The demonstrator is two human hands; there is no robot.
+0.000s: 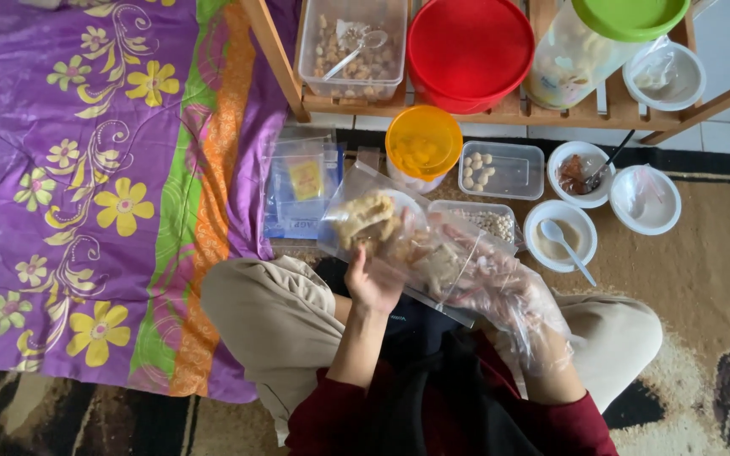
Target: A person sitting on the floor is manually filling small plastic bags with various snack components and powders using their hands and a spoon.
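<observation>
— Status of bag?
— Clear plastic bag (416,241) of brownish fried pieces, held above the lap, in front of the low wooden rack (500,110). Thin, limp film; likely slippery, contents likely brittle.
— Grip?
— Left hand (371,283) closed on the bag's lower edge. Right hand (513,295), inside a loose plastic glove, at the bag's mouth; closure unclear.
— Recommended hold?
— Support from beneath; avoid squeezing.
</observation>
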